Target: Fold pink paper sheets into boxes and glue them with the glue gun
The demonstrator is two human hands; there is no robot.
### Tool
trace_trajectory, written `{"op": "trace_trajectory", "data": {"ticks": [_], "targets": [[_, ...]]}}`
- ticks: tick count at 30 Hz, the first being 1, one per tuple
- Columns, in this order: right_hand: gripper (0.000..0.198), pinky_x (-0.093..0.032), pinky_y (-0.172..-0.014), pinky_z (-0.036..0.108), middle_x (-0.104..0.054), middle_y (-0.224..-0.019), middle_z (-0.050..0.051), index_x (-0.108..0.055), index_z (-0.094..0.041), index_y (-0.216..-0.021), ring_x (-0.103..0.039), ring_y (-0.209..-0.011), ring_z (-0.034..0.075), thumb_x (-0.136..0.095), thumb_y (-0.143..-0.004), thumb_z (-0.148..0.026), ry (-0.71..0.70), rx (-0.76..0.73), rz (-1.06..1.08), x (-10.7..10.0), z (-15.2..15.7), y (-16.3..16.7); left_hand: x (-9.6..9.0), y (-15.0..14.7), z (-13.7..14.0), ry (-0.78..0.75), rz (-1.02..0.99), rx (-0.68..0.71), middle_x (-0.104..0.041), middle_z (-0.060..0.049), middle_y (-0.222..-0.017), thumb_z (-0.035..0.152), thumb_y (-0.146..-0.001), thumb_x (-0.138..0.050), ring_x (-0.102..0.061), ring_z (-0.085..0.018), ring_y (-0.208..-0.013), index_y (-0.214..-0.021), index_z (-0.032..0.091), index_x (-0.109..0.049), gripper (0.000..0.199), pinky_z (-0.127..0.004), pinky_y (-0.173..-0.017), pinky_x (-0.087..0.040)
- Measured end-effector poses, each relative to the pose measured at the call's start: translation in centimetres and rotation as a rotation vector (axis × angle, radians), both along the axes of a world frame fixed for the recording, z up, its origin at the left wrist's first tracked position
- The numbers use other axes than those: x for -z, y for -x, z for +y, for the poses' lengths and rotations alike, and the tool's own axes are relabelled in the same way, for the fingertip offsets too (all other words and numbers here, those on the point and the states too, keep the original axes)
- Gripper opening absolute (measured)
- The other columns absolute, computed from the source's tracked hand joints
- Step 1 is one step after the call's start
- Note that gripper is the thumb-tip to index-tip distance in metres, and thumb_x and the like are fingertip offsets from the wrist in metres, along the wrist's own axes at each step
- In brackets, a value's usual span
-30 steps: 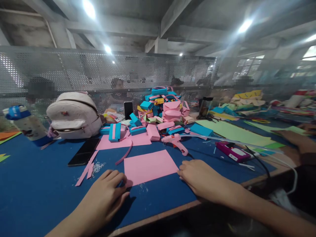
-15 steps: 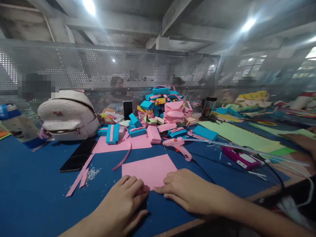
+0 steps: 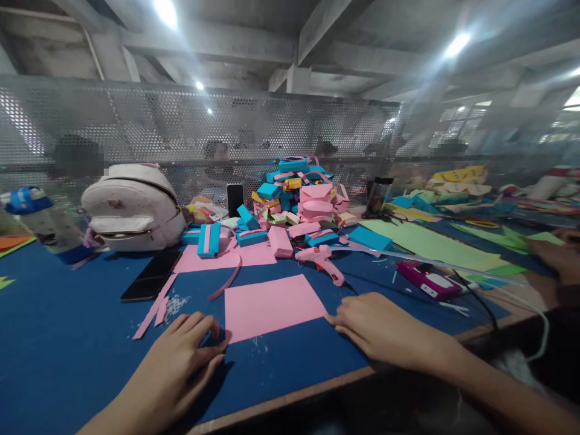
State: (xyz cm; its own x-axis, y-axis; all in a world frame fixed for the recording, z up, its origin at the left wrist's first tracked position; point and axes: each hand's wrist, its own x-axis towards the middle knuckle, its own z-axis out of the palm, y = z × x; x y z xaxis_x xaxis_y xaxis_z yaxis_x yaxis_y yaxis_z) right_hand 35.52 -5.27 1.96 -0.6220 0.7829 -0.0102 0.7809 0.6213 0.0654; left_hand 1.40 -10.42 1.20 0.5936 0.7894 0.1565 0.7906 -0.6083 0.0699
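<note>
A pink paper sheet (image 3: 274, 308) lies flat on the blue tabletop in front of me, its near edge facing me. My left hand (image 3: 183, 356) is at the sheet's near left corner, fingers curled and the tips pinching that corner. At the near right corner, my right hand (image 3: 376, 329) has its fingers bent together, thumb and fingertips on the paper's edge. Just beyond the sheet rests a pink glue gun (image 3: 321, 258) with a clear glue stick (image 3: 408, 257) in its back. A curved pink paper strip (image 3: 229, 281) lies beside the sheet's far left corner.
Behind stands a pile of blue and pink paper boxes (image 3: 292, 199). To the left are a black phone (image 3: 151, 277), a white backpack (image 3: 131, 211) and a bottle (image 3: 49, 226). A magenta device (image 3: 428, 281) and green paper (image 3: 430, 244) lie right, near another person's hand (image 3: 555, 254).
My hands have moved apart along the sheet's near edge, the left to its left corner and the right to its right corner. The sheet stays flat, and the view has shifted slightly.
</note>
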Motion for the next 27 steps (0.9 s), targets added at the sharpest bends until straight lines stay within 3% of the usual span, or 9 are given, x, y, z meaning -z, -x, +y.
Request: {"op": "trace_trajectory", "data": {"ticks": [4,8,12,15,18,22,25,27], "targets": [[0.024,-0.040,-0.063,0.030,-0.069,-0.081,0.008,-0.067,-0.016,-0.080,-0.065,-0.077,0.022,-0.046,-0.091,-0.014,-0.033,-0.016,-0.004,0.3,0.9,1.1,-0.5,-0.2,0.2,-0.015,0.006,0.019,-0.059,-0.005,-0.096,0.023,-0.096,-0.040,-0.052,-0.021,-0.085,-0.096,0.023,-0.066,0.026,-0.036,-0.074,-0.038],[0.010,-0.041,-0.070,0.030,-0.064,-0.095,0.007,-0.062,-0.017,-0.092,-0.059,-0.086,0.021,-0.053,-0.092,-0.022,-0.101,-0.096,0.170,1.2,2.4,3.1,-0.3,-1.1,2.2,-0.069,0.019,0.056,-0.061,-0.005,-0.087,0.023,-0.097,-0.040,-0.054,-0.020,-0.081,-0.093,0.022,-0.066,0.027,-0.035,-0.073,-0.039],[0.020,-0.040,-0.069,0.028,-0.062,-0.095,0.004,-0.057,-0.018,-0.095,-0.057,-0.085,0.019,-0.064,-0.087,-0.035,0.041,-0.168,0.256,1.8,3.6,4.8,1.0,-2.9,4.8,-0.017,-0.046,0.046,-0.062,-0.004,-0.092,0.026,-0.094,-0.047,-0.057,-0.020,-0.083,-0.098,0.021,-0.060,0.014,-0.033,-0.072,-0.041],[0.010,-0.038,-0.066,0.025,-0.061,-0.090,0.001,-0.056,-0.019,-0.090,-0.056,-0.082,0.016,-0.061,-0.088,-0.027,0.159,-0.230,0.270,1.7,4.1,5.3,2.1,-4.0,6.1,0.083,-0.079,-0.009,-0.062,-0.003,-0.088,0.033,-0.085,-0.062,-0.056,-0.020,-0.078,-0.089,0.019,-0.056,0.016,-0.029,-0.065,-0.040],[0.003,-0.036,-0.066,0.024,-0.060,-0.092,0.001,-0.057,-0.019,-0.088,-0.056,-0.084,0.016,-0.056,-0.090,-0.022,0.199,-0.279,0.291,1.4,4.0,5.3,2.4,-4.2,6.4,0.160,-0.135,0.003,-0.059,-0.001,-0.081,0.030,-0.085,-0.061,-0.055,-0.016,-0.073,-0.079,0.019,-0.054,0.015,-0.025,-0.061,-0.037],[0.008,-0.036,-0.067,0.024,-0.061,-0.089,0.001,-0.056,-0.019,-0.090,-0.054,-0.079,0.015,-0.051,-0.094,-0.024,0.327,-0.238,0.446,-0.6,2.7,4.6,-0.4,-3.5,5.6,0.241,-0.314,0.035,-0.058,0.001,-0.076,0.029,-0.091,-0.053,-0.049,-0.012,-0.066,-0.078,0.019,-0.055,0.016,-0.023,-0.058,-0.034],[0.010,-0.037,-0.068,0.023,-0.058,-0.086,-0.001,-0.054,-0.019,-0.090,-0.051,-0.078,0.013,-0.051,-0.094,-0.028,0.569,-0.212,0.587,-3.6,1.4,4.1,-4.4,-3.3,4.4,0.380,-0.472,-0.029,-0.055,0.004,-0.067,0.035,-0.089,-0.057,-0.043,-0.010,-0.059,-0.076,0.018,-0.058,0.021,-0.020,-0.053,-0.031],[0.015,-0.036,-0.062,0.020,-0.052,-0.079,-0.003,-0.052,-0.018,-0.086,-0.047,-0.069,0.011,-0.055,-0.090,-0.032,0.803,-0.209,0.717,-5.5,1.1,3.9,-6.6,-3.4,3.9,0.547,-0.610,-0.073,-0.053,0.005,-0.063,0.038,-0.081,-0.066,-0.043,-0.009,-0.058,-0.069,0.017,-0.057,0.026,-0.019,-0.052,-0.030]]}}
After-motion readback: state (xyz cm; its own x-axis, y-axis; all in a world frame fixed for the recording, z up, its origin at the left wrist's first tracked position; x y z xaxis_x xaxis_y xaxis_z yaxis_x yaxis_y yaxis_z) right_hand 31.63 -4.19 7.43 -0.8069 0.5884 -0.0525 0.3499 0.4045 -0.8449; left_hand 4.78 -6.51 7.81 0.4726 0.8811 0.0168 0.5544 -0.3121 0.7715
